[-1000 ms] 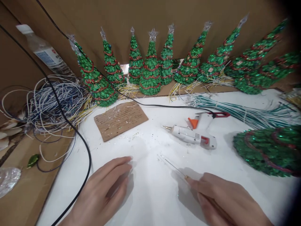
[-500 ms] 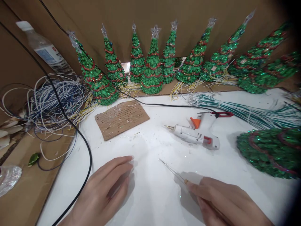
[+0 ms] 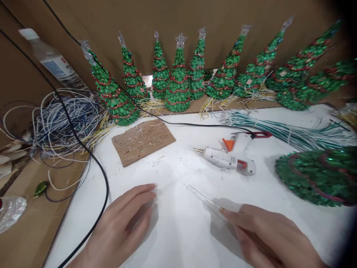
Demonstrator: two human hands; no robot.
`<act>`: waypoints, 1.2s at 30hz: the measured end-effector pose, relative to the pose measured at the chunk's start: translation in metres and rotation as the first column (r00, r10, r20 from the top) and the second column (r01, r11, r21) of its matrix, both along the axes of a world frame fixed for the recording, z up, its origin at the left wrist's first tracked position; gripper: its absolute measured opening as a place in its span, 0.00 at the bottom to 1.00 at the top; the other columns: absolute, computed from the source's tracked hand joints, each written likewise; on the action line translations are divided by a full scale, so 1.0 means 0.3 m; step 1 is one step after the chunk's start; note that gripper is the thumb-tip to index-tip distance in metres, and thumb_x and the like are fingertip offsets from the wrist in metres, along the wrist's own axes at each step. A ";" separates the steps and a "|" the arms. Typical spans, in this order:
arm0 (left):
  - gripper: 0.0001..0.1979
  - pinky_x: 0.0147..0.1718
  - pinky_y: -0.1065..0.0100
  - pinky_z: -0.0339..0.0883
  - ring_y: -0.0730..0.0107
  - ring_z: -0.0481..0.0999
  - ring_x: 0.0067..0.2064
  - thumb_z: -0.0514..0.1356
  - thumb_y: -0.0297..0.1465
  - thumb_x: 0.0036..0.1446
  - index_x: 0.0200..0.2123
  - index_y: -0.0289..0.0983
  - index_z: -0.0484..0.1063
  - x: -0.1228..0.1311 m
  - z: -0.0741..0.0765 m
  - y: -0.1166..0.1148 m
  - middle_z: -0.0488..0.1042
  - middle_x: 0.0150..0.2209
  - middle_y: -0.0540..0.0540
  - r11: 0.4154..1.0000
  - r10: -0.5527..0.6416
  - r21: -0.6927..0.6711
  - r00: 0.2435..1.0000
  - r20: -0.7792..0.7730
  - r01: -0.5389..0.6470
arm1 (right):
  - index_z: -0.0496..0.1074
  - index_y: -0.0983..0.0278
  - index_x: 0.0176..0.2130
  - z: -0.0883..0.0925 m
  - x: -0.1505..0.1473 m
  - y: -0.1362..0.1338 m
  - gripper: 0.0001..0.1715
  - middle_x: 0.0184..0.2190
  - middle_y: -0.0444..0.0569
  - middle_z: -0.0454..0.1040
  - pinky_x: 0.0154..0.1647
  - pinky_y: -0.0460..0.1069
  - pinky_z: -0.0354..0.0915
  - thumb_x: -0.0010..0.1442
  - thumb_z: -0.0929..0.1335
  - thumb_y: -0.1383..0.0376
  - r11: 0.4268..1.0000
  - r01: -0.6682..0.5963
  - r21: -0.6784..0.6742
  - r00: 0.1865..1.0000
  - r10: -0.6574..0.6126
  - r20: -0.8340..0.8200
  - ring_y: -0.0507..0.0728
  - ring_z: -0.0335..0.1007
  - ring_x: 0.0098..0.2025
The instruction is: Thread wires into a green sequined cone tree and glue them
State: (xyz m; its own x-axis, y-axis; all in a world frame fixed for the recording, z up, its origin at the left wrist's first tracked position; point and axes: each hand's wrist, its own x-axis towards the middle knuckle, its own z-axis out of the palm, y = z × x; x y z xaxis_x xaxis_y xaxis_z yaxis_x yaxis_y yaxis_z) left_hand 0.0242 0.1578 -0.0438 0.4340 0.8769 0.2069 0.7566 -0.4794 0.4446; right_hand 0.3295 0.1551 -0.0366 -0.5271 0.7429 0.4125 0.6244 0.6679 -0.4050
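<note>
My right hand (image 3: 259,227) grips thin metal tweezers (image 3: 205,198), whose tips point up and left over the white work surface (image 3: 173,230). To the left, my left hand (image 3: 128,216) hovers at or rests on the same surface with slightly curled, parted fingers and nothing visible between them. Beyond both hands lies a white glue gun (image 3: 223,158) with its nozzle to the left. A piece of brown cardboard (image 3: 143,142) with glittery scraps sits farther back on the left.
Green tinsel trees (image 3: 178,87) line the back edge. Another tree (image 3: 318,176) lies at right, below a green-and-white wire bundle (image 3: 279,130). Tangled wires (image 3: 67,119) and a plastic bottle (image 3: 55,63) are at left. A black cable (image 3: 96,160) crosses the left side.
The view has shifted slightly, so the trees and glue gun appear a little farther left. The tweezers' two prongs now look closer together. My left hand keeps nearly the same pose.
</note>
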 end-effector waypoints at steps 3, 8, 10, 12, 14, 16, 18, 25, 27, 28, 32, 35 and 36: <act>0.16 0.47 0.67 0.72 0.66 0.73 0.51 0.55 0.26 0.59 0.50 0.40 0.67 0.000 -0.003 0.000 0.71 0.52 0.43 1.000 0.007 0.001 1.000 0.014 -0.007 | 0.66 0.65 0.46 -0.013 0.006 -0.011 0.15 0.25 0.44 0.65 0.24 0.43 0.59 0.62 0.57 0.74 1.000 0.003 0.008 1.000 -0.003 -0.008 0.49 0.64 0.25; 0.16 0.48 0.68 0.72 0.67 0.72 0.51 0.56 0.26 0.58 0.51 0.40 0.66 0.000 -0.004 -0.001 0.70 0.53 0.44 1.000 0.008 -0.016 1.000 0.017 -0.008 | 0.66 0.66 0.43 -0.026 -0.004 -0.008 0.13 0.24 0.43 0.63 0.23 0.43 0.56 0.62 0.57 0.75 1.000 -0.025 0.019 1.000 0.025 0.000 0.49 0.61 0.24; 0.17 0.48 0.68 0.72 0.68 0.72 0.51 0.56 0.26 0.58 0.51 0.40 0.66 -0.001 -0.005 -0.002 0.70 0.53 0.45 1.000 0.006 -0.018 1.000 0.016 -0.006 | 0.66 0.67 0.44 -0.023 -0.008 -0.004 0.13 0.24 0.43 0.63 0.22 0.43 0.55 0.63 0.57 0.75 0.999 -0.036 -0.007 0.999 0.037 0.020 0.48 0.60 0.23; 0.17 0.48 0.68 0.72 0.68 0.72 0.51 0.55 0.26 0.58 0.51 0.40 0.66 -0.003 -0.006 -0.004 0.70 0.53 0.45 1.000 0.005 -0.012 1.000 0.019 -0.005 | 0.65 0.68 0.45 -0.017 -0.010 0.000 0.14 0.24 0.43 0.63 0.21 0.42 0.55 0.63 0.57 0.75 0.999 -0.041 -0.026 0.999 0.041 0.029 0.48 0.60 0.22; 0.17 0.48 0.68 0.71 0.68 0.72 0.51 0.55 0.26 0.58 0.51 0.40 0.66 -0.003 -0.007 -0.004 0.70 0.53 0.45 1.000 0.005 -0.007 1.000 0.022 -0.005 | 0.65 0.68 0.45 -0.011 -0.011 0.002 0.14 0.24 0.43 0.63 0.21 0.42 0.56 0.63 0.57 0.75 0.998 -0.047 -0.037 0.998 0.049 0.045 0.48 0.61 0.23; 0.16 0.49 0.68 0.71 0.68 0.72 0.51 0.55 0.26 0.58 0.51 0.40 0.67 -0.004 -0.007 -0.003 0.70 0.53 0.45 1.000 0.003 -0.007 1.000 0.028 -0.003 | 0.65 0.68 0.46 -0.008 -0.014 0.002 0.14 0.24 0.43 0.65 0.22 0.42 0.58 0.64 0.56 0.75 0.999 -0.044 -0.031 0.997 0.046 0.063 0.48 0.63 0.23; 0.16 0.49 0.68 0.71 0.68 0.72 0.51 0.55 0.26 0.59 0.51 0.40 0.67 -0.003 -0.008 -0.001 0.70 0.53 0.44 1.000 0.002 -0.010 0.999 0.043 -0.002 | 0.64 0.68 0.46 -0.009 -0.017 -0.001 0.13 0.26 0.43 0.66 0.23 0.42 0.59 0.64 0.56 0.74 0.999 -0.035 -0.027 0.996 0.037 0.081 0.48 0.64 0.24; 0.16 0.51 0.69 0.69 0.68 0.71 0.53 0.55 0.25 0.59 0.50 0.40 0.67 -0.001 -0.008 -0.003 0.70 0.53 0.46 1.000 0.013 -0.016 0.999 0.051 -0.012 | 0.64 0.67 0.47 -0.024 -0.019 -0.024 0.14 0.29 0.45 0.69 0.26 0.42 0.62 0.66 0.55 0.73 1.000 -0.016 -0.010 0.995 0.017 0.097 0.48 0.67 0.27; 0.16 0.50 0.69 0.69 0.69 0.72 0.52 0.55 0.25 0.59 0.50 0.40 0.67 0.000 -0.008 -0.003 0.70 0.53 0.46 1.000 0.016 -0.014 0.998 0.054 -0.016 | 0.63 0.67 0.49 -0.031 -0.013 -0.035 0.14 0.28 0.44 0.68 0.27 0.42 0.62 0.68 0.55 0.71 0.999 -0.034 -0.012 0.993 0.035 0.110 0.48 0.67 0.27; 0.16 0.50 0.69 0.69 0.69 0.72 0.52 0.56 0.25 0.58 0.50 0.40 0.67 0.000 -0.008 -0.003 0.70 0.53 0.46 1.000 0.018 -0.015 0.998 0.056 -0.017 | 0.63 0.67 0.50 -0.035 -0.010 -0.040 0.14 0.28 0.44 0.68 0.27 0.42 0.61 0.68 0.55 0.71 0.999 -0.041 -0.014 0.993 0.043 0.112 0.48 0.66 0.27; 0.15 0.50 0.69 0.69 0.69 0.72 0.52 0.55 0.25 0.59 0.50 0.40 0.67 0.002 -0.008 -0.001 0.70 0.53 0.46 0.999 0.021 -0.026 0.998 0.056 -0.020 | 0.63 0.69 0.48 -0.051 0.000 -0.048 0.14 0.26 0.45 0.67 0.26 0.44 0.59 0.69 0.54 0.69 0.999 -0.034 0.021 0.993 0.031 0.116 0.49 0.65 0.26; 0.16 0.50 0.70 0.69 0.69 0.71 0.52 0.55 0.25 0.59 0.50 0.41 0.67 0.001 -0.008 -0.001 0.70 0.53 0.46 1.000 0.020 -0.020 0.998 0.052 -0.019 | 0.64 0.69 0.47 -0.049 0.000 -0.042 0.13 0.27 0.45 0.68 0.26 0.44 0.58 0.69 0.55 0.70 0.997 -0.024 0.077 0.988 0.012 0.151 0.49 0.65 0.26; 0.16 0.50 0.70 0.69 0.69 0.71 0.52 0.55 0.25 0.59 0.50 0.41 0.67 0.000 -0.008 -0.001 0.70 0.53 0.47 1.000 0.017 -0.018 0.999 0.050 -0.016 | 0.64 0.69 0.47 -0.046 -0.001 -0.039 0.13 0.28 0.45 0.69 0.28 0.44 0.59 0.70 0.54 0.70 0.996 -0.026 0.088 0.987 0.012 0.159 0.49 0.66 0.27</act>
State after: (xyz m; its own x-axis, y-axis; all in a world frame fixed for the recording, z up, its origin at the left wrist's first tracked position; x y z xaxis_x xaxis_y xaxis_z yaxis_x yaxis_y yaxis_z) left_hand 0.0243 0.1576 -0.0463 0.4089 0.8874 0.2130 0.7406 -0.4591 0.4906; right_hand 0.3291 0.1433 -0.0503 -0.6046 0.6962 0.3869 0.6630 0.7091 -0.2400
